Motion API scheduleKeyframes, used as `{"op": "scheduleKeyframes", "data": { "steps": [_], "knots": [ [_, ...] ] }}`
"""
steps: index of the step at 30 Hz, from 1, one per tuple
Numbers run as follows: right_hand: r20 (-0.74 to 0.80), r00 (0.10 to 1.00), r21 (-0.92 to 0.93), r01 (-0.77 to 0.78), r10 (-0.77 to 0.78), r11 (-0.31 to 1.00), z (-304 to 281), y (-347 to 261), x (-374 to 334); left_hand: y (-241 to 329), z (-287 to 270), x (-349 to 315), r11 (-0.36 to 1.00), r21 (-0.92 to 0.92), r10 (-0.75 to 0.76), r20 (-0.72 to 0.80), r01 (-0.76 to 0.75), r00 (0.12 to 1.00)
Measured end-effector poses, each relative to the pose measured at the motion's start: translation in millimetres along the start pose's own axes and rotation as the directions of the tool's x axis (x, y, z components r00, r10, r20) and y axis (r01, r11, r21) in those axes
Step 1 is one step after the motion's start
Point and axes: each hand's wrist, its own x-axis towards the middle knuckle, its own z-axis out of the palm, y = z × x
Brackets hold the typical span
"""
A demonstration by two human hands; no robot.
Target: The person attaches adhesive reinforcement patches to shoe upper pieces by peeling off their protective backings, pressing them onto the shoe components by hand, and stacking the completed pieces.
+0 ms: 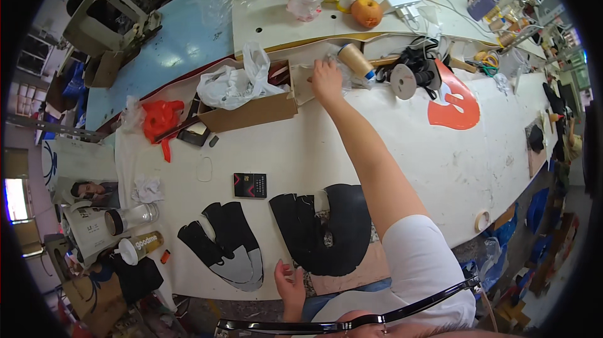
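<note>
My left hand (290,284) is at the near edge of the white table, fingers apart and holding nothing. Beside it lie two sets of black curved shoe-upper pieces; the left set (220,241) has a grey toe part, and the larger right set (342,231) lies partly over a patterned slab. My right arm stretches across the table. At the far edge my right hand (326,80) has its fingers bent over something that I cannot make out, between an open cardboard box (251,115) and a tan thread cone (356,62) lying on its side. Clear plastic touches its side.
A small black box (250,185) lies mid-table. Red plastic bag (162,118), clear jar (135,217) and drink cup (141,247) stand at left. Right of the thread cone are a spool (411,80), an orange-red sheet (453,102) and a tape roll (482,220).
</note>
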Motion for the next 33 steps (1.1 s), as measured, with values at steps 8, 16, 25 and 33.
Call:
{"op": "scheduleKeyframes", "data": {
  "steps": [8,16,25,33],
  "knots": [
    [-0.244,0.952,0.581,-0.011,0.187,0.813,-49.7,19.1,-12.6,72.7,7.2,50.3,0.931,-0.365,0.099,0.158,-0.035,0.983],
    [-0.088,0.929,0.811,-0.143,0.361,0.567,-120.1,64.7,-150.0,186.5,135.1,160.4,0.748,-0.644,0.239,0.489,0.163,0.839],
    [-0.277,0.954,0.414,0.006,0.119,0.910,-115.0,93.7,-202.8,182.0,195.7,202.4,0.872,-0.464,0.201,0.631,0.156,0.749],
    [0.146,0.988,0.850,-0.098,-0.053,0.518,-88.8,98.2,-204.0,173.1,190.6,217.0,0.820,-0.502,0.245,0.742,0.275,0.625]
  ]
}}
